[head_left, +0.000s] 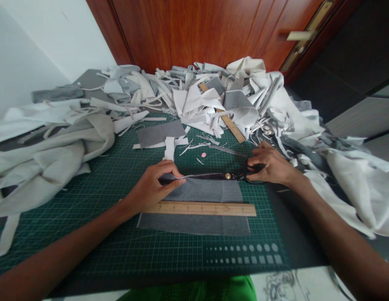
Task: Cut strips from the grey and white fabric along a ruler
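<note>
A piece of grey fabric (pixel 197 224) lies flat on the green cutting mat (pixel 144 255), with a wooden ruler (pixel 207 207) across it. My left hand (pixel 156 184) pinches the far edge of this fabric between thumb and fingers, lifting it slightly. Black-handled scissors (pixel 213 176) are gripped by my right hand (pixel 269 165), its fingers around the handles. Their blades point left along the fabric's far edge, with the tips close to my left fingertips. How far the blades are parted is hard to see.
Beyond my hands lie another grey fabric piece (pixel 159 133), thin offcuts and a pink disc (pixel 203 155). A second wooden ruler (pixel 233 127) sticks out of a heap of white and grey scraps (pixel 194 100). Bunched beige cloth (pixel 56 159) lies left, white cloth (pixel 363 184) right. A wooden door (pixel 194 33) stands behind.
</note>
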A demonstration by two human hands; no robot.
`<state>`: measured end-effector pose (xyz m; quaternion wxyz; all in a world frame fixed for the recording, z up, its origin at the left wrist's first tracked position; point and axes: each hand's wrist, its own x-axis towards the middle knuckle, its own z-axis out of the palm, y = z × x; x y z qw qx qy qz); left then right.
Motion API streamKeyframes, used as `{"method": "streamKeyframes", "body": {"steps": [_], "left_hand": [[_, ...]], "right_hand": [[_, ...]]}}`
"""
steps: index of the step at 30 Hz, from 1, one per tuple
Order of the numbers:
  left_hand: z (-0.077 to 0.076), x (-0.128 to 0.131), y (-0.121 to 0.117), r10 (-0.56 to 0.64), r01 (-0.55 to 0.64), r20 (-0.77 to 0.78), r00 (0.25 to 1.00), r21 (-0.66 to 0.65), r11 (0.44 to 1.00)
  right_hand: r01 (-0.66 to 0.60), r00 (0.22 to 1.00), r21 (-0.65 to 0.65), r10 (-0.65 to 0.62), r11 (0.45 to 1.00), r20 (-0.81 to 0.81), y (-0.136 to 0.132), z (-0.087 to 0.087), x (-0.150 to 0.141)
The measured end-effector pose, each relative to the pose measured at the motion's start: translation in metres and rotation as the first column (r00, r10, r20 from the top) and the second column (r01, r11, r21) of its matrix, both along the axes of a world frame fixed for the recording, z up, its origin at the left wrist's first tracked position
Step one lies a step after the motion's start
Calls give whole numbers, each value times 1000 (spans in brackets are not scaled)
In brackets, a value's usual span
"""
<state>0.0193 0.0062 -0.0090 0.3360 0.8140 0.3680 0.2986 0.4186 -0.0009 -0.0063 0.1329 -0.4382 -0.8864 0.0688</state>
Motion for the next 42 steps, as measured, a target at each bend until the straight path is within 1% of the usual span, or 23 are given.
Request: {"method": "streamKeyframes", "body": {"steps": [5, 7, 10, 14, 17, 21, 24, 28, 33, 36, 42], "left_hand": [[-1, -1, 0, -4, 4, -5, 1000, 2, 1000], [-1, -1, 0, 2, -2, -19, 1000, 1, 1000], [-3, -2, 0, 11, -11, -29, 1000, 10, 1000], [-3, -2, -1, 12, -12, -46, 999, 11, 1000], [-3, -2, -1, 5, -6, -70, 998, -12, 1000], [0, -3, -2, -12, 7, -106, 994, -55, 998], [2, -4, -2, -14, 6, -130, 991, -68, 998], [0, -6, -2, -28, 15, -151, 988, -87, 996], [-3, -8, -1, -37, 30, -139, 990, -56, 998], [-4, -8, -1, -36, 32, -114, 993, -40, 999], [-1, -5, -1, -38, 34, -79, 996, -52, 998]], "right_hand": [[4, 998, 29, -3, 1000, -55, 1, -1, -2], [25, 997, 49, -21, 998, -79, 1, -2, -1], [97, 990, 81, -88, 992, -114, 1, -4, 1], [205, 971, 147, -182, 968, -158, 3, -6, 4], [237, 965, 166, -212, 957, -153, 5, -6, 6], [210, 973, 122, -195, 970, -125, 6, -6, 6], [150, 985, 78, -142, 986, -95, 6, -9, 4], [86, 995, 53, -82, 995, -62, 5, -11, 0], [49, 997, 12, -48, 999, -62, 2, -9, -5], [36, 998, 17, -35, 999, -47, 0, -8, -7], [20, 999, 85, -18, 996, -27, 0, -7, -12]]}}
